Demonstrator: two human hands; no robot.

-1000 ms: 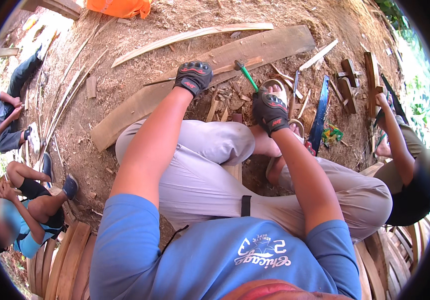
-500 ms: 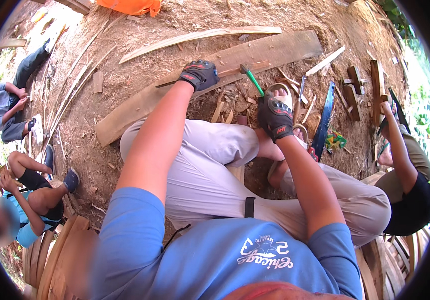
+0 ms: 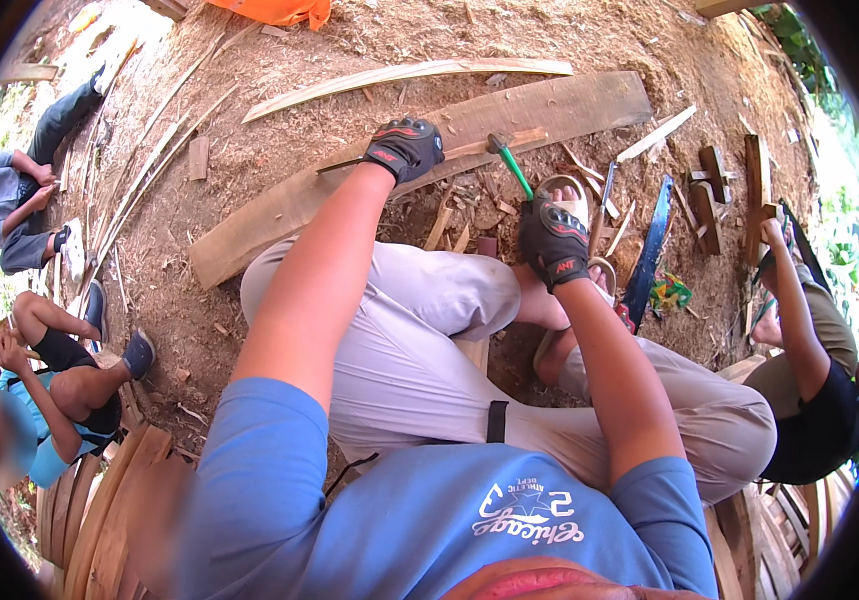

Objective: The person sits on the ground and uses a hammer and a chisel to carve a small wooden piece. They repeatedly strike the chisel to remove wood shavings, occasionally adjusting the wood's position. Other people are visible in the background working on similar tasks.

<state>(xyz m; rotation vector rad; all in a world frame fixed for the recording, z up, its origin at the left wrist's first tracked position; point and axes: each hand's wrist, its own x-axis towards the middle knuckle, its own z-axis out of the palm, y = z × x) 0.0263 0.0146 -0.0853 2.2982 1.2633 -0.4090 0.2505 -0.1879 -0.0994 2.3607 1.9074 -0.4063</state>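
Observation:
I sit on bare earth with my legs folded. Gloved in black, my left hand [image 3: 405, 148] presses a thin wood strip [image 3: 490, 146] down on a long wide plank [image 3: 280, 212] that lies slantwise in front of me. My gloved right hand [image 3: 553, 240] grips a hammer with a green handle [image 3: 515, 172]. The hammer's head rests on the strip's right end. My sandalled foot [image 3: 570, 200] lies just right of the hammer.
A blue-handled saw [image 3: 650, 250] lies to the right, beside wood offcuts [image 3: 710, 195]. A curved thin slat [image 3: 400, 75] lies beyond the plank. One person crouches at right [image 3: 810, 400], two sit at left [image 3: 60, 370]. Stacked curved boards [image 3: 100, 510] lie at lower left.
The hammer has come down from a raised tilt onto the strip on the plank. My left hand has stayed on the strip.

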